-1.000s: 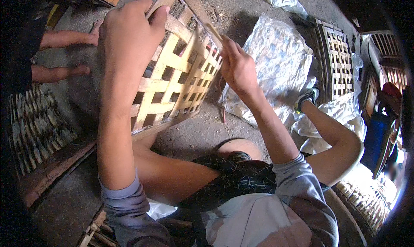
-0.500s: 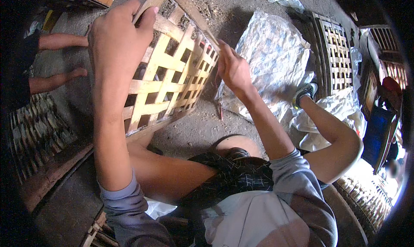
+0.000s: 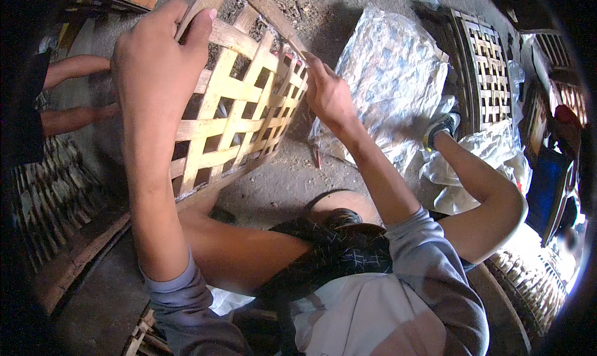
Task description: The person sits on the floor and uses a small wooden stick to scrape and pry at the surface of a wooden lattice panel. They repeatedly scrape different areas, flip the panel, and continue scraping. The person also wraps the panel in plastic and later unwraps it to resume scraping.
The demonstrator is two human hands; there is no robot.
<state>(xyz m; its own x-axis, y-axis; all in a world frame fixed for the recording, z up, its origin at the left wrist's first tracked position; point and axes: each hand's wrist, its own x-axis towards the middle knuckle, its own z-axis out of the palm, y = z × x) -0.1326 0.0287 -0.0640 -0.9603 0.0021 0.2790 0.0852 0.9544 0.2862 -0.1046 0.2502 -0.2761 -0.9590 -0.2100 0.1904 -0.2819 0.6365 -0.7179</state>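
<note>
A woven panel [image 3: 231, 90] of pale bamboo strips in a wooden frame stands tilted in front of me, its lower rail by my left thigh. My left hand [image 3: 155, 60] is closed around the frame at its upper left, thumb on the near side. My right hand [image 3: 329, 98] has its fingers closed on the long wooden rail [image 3: 268, 14] along the panel's far right side. Whether those fingers also hold something small is hidden. Between the strips are square gaps that show the dark floor.
A crinkled clear plastic sheet [image 3: 392, 76] lies on the floor to the right. Beyond it rests another lattice panel [image 3: 488, 70]. My shoe [image 3: 443, 129] is beside more plastic [image 3: 472, 169]. Another person's bare limbs [image 3: 78, 70] reach in at the left, above slatted bamboo [image 3: 59, 194].
The panel and both my hands have shifted slightly left in the picture, with the same grips. The other person's lower limb at the left has changed its angle.
</note>
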